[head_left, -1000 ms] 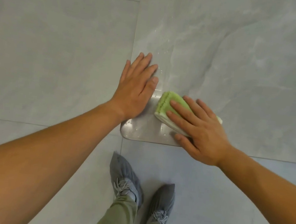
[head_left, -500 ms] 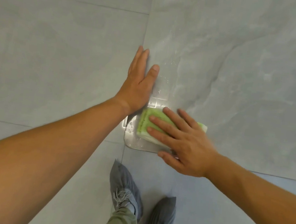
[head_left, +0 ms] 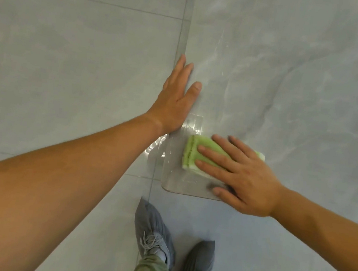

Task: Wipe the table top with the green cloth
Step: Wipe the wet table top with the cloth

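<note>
Green cloth point(head_left: 191, 154) beneath straight fingers point(head_left: 215, 155) of right hand point(head_left: 250, 180); left hand point(head_left: 173, 104) flat nearby

Single view. A wide-angle camera worn on the head looks steeply down and a little forward, from above the near left corner of the table point(head_left: 290, 80). The table fills the upper right of the frame, the floor point(head_left: 71, 57) the left and bottom. The left hand point(head_left: 175, 99) reaches in from the lower left, the right hand point(head_left: 242, 177) from the lower right; both lie near frame centre, at arm's reach. The shoes point(head_left: 154, 236) at the bottom edge stand almost under the lens.
</note>
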Demonstrator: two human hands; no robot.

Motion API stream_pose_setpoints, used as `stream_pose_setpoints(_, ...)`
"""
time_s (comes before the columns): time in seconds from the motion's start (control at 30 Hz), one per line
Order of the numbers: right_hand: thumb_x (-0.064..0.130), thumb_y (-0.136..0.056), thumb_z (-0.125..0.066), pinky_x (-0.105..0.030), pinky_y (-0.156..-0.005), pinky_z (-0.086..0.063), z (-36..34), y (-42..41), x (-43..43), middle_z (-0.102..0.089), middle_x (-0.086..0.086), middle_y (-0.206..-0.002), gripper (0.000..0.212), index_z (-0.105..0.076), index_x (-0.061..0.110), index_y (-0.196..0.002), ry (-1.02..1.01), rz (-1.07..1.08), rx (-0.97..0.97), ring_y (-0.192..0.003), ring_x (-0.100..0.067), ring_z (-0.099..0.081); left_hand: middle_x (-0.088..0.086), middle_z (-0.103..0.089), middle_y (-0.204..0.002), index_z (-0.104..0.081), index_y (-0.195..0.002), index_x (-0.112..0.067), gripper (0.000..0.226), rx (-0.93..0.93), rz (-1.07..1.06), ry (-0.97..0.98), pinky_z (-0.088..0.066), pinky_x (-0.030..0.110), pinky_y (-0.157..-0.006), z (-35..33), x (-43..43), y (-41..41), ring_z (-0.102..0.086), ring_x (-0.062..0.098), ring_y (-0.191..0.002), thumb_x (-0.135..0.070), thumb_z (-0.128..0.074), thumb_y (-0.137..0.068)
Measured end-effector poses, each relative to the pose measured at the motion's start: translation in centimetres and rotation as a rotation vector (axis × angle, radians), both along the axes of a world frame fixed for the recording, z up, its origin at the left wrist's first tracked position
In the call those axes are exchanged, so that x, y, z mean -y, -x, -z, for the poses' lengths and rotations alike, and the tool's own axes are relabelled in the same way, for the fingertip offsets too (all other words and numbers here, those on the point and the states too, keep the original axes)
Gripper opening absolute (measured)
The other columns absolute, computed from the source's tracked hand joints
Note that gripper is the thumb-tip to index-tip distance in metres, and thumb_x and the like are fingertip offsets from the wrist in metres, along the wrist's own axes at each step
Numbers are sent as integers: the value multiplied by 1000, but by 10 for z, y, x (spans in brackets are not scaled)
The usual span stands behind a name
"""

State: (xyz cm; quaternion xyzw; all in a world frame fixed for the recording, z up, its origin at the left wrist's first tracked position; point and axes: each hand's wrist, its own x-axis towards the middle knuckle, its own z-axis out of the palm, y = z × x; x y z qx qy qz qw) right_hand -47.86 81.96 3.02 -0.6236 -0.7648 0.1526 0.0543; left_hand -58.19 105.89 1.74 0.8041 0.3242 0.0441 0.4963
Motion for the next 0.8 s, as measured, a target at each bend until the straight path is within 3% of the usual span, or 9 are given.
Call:
stream_pose_setpoints(0.07,46,-105,-34,-60,-120,-21,-1,-17,-5,-25,-1,-166,56,-34,24,-156,8,37,22,-155,-34,-15,-7,4,-168,-16,-159,-17,65,-1,0,6,-1,22,-117,-2,-3,-2,0,7,-152,-49,-28,-103)
stream_pose_setpoints(0.17,49,-104,-28,-60,-118,-24,-7,-45,-33,-28,-3,-164,57,-38,23,-154,18,326,64,-152,-36,-22,-7,-2,-168,-21,-158,-19,67,-7,-4,4,-3,25,-118,-7,-9,-1,-4,8,-152,-52,-29,-100)
stream_pose_setpoints(0.3,53,-101,-20,-54,-124,-13,-15,-60,-81,-15,3,-167,63,-28,27,-158,93,681,33,-155,-30,-12,1,-14,-166,-29,-155,-15,67,-8,-2,-35,-11,32,-121,-15,-13,-5,-13,14,-151,-50,-31,-97)
stream_pose_setpoints(0.47,52,-104,-18,-49,-126,-8,-11,-62,-90,-8,10,-167,59,-22,32,-159,102,704,32,-156,-24,-6,9,-28,-157,-34,-151,-9,65,26,-58,-94,-21,38,-120,-22,-23,-27,-24,22,-145,-45,-35,-97)
stream_pose_setpoints(0.67,53,-102,-13,-46,-126,-4,-9,-138,-153,-5,10,-169,60,-15,36,-159,113,777,17,-156,-24,-3,13,-11,-167,-25,-155,-9,67,-46,65,-411,-5,40,-124,-19,-58,-73,-3,24,-154,-45,-31,-99)
stream_pose_setpoints(0.8,54,-101,-12,-48,-125,-8,-8,-208,-225,-8,6,-169,63,-17,33,-160,89,791,48,-156,-29,-8,15,0,-167,-20,-157,-8,66,-157,95,-512,4,38,-124,-11,-75,-105,7,25,-154,-46,-30,-103)
